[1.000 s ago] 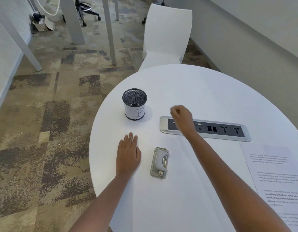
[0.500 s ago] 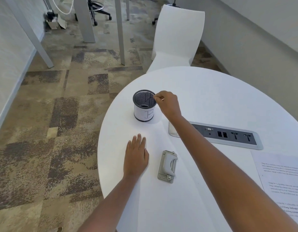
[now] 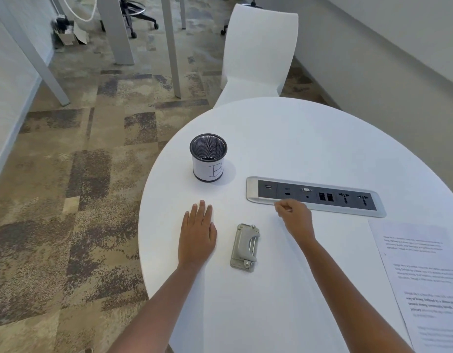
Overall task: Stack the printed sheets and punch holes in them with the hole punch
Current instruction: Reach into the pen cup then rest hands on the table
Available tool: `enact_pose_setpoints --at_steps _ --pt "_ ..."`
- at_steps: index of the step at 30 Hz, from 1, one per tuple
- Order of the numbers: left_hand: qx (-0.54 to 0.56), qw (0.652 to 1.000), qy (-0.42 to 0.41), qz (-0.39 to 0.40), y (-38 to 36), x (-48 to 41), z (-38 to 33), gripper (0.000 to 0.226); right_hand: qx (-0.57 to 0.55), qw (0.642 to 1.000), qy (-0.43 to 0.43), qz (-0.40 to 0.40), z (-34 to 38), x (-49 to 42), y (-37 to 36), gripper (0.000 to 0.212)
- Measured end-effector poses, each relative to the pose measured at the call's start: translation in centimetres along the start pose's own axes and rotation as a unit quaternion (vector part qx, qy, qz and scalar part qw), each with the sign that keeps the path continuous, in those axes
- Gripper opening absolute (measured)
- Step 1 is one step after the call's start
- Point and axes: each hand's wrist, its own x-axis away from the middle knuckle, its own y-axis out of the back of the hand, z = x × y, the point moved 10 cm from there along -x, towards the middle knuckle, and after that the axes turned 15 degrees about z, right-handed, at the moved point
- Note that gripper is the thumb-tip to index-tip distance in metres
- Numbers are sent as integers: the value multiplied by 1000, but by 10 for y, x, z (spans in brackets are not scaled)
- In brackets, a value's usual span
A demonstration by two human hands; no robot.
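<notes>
A grey metal hole punch (image 3: pixel 245 247) lies on the round white table (image 3: pixel 309 143) between my two hands. My left hand (image 3: pixel 197 234) rests flat on the table just left of it, fingers together, holding nothing. My right hand (image 3: pixel 295 220) hovers to the punch's upper right, at the near edge of the socket strip, with fingers curled shut; I see nothing in it. The printed sheets (image 3: pixel 424 281) lie at the table's right edge, partly cut off by the frame.
A black mesh cup (image 3: pixel 208 157) with a white label stands behind my left hand. A grey power socket strip (image 3: pixel 314 195) is set into the tabletop. A white chair (image 3: pixel 256 54) stands at the table's far side. Patterned carpet lies to the left.
My right hand went to the mesh cup's rim half a second ago and has pulled back to the socket strip's near edge. My left hand and the punch stayed put.
</notes>
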Motion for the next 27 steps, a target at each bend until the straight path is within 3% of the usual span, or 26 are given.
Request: enact_pose_setpoints --at_steps 10,16,22,27 --pt "-26 999 13 34 -10 10 -3 60 37 999 -12 15 -81 73 11 16" --pt "-5 999 25 31 -10 25 -7 57 124 990 58 34 -74 99 -2 15" --pt "6 999 34 40 -12 32 -9 59 177 981 75 38 -71 104 -12 28" --pt "12 998 40 37 -11 34 -9 59 194 978 78 3 -64 106 -11 18"
